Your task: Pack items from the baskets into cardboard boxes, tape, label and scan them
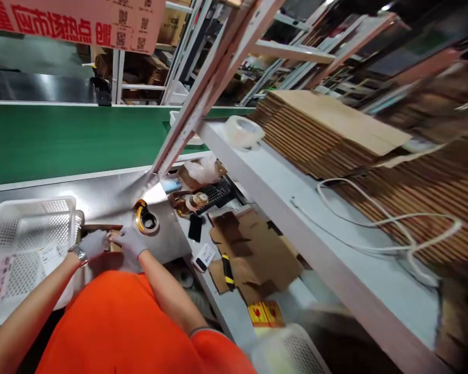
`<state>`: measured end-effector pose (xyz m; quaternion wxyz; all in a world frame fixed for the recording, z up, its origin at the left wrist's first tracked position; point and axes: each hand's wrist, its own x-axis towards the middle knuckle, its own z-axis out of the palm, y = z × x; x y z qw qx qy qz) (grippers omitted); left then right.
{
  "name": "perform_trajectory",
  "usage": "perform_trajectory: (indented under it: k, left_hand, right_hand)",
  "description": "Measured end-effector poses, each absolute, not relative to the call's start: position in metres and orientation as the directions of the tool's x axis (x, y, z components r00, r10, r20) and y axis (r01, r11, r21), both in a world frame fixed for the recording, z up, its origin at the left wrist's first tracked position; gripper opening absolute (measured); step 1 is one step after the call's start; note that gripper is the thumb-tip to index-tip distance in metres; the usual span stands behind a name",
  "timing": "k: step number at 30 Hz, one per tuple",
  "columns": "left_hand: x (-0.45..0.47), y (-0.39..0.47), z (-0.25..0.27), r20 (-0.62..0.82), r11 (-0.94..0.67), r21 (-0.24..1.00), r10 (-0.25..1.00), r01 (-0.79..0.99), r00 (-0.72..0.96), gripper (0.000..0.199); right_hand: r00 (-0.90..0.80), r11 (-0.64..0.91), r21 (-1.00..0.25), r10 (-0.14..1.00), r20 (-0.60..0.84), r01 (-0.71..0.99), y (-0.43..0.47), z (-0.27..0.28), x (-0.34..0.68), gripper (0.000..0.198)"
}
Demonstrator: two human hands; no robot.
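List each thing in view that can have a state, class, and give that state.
Left hand, gloved, at the carton
Right hand, gloved, at the carton
Carton, between the hands; open or shut unclear
Basket, open-topped, papers inside
Tape roll, lying flat
Loose cardboard, spread out
Stacked cardboard, folded flat
Cable, loosely looped

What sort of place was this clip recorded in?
Most likely a packing station in a warehouse or workshop: flattened cardboard is stacked on a shelf, a roll of tape sits beside it, and a green conveyor-like surface runs beyond the metal bench.
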<state>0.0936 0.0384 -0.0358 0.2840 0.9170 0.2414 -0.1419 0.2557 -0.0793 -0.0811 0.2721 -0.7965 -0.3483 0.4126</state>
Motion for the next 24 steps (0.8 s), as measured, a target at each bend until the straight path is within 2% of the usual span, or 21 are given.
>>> perform_trajectory:
  k: [2, 5, 7, 12, 15, 17, 19, 21, 23, 24]
  left_hand:
    - [0.081, 0.033, -0.036, -0.392, -0.685, 0.456, 0.418, 0.568, 0.819, 0.041]
    - [0.061, 0.024, -0.033, -0.27, -0.604, 0.55, 0.524, 0.576, 0.808, 0.048]
    - [0.047, 0.021, -0.033, -0.201, -0.567, 0.591, 0.587, 0.575, 0.785, 0.048]
    - [0.021, 0.001, -0.041, -0.142, -0.49, 0.633, 0.687, 0.599, 0.712, 0.043]
    - [0.01, -0.013, -0.046, -0.05, -0.429, 0.673, 0.786, 0.602, 0.616, 0.046]
    - [-0.005, -0.012, -0.045, -0.027, -0.366, 0.671, 0.857, 0.645, 0.514, 0.045]
    - [-0.035, 0.0, -0.037, -0.032, -0.243, 0.6, 0.945, 0.762, 0.327, 0.041]
    - [-0.078, 0.02, -0.023, -0.013, -0.046, 0.459, 0.998, 0.887, 0.059, 0.036]
    - [-0.126, 0.041, -0.007, 0.008, 0.145, 0.305, 0.988, 0.941, -0.155, 0.043]
    - [-0.148, 0.051, 0.001, -0.026, 0.177, 0.238, 0.984, 0.955, -0.175, 0.046]
  right_hand:
    - [0.426, -0.607, -0.683, 0.787, -0.447, 0.406, -0.079, -0.077, 0.255, 0.054]
    - [0.418, -0.597, -0.644, 0.8, -0.431, 0.478, -0.077, -0.078, 0.257, 0.054]
    - [0.418, -0.581, -0.633, 0.812, -0.407, 0.512, -0.075, -0.083, 0.26, 0.054]
    - [0.426, -0.516, -0.615, 0.853, -0.303, 0.596, -0.081, -0.097, 0.263, 0.05]
    - [0.371, -0.463, -0.589, 0.886, -0.279, 0.663, -0.09, -0.105, 0.267, 0.046]
    - [0.36, -0.438, -0.544, 0.899, -0.25, 0.716, -0.095, -0.113, 0.273, 0.037]
    - [0.326, -0.389, -0.524, 0.921, -0.212, 0.758, -0.098, -0.124, 0.278, 0.035]
    - [0.243, -0.291, -0.562, 0.957, -0.162, 0.774, -0.1, -0.132, 0.28, 0.047]
    - [0.133, -0.168, -0.613, 0.986, -0.103, 0.772, -0.1, -0.136, 0.279, 0.05]
    - [0.078, -0.112, -0.631, 0.994, -0.083, 0.767, -0.099, -0.135, 0.279, 0.049]
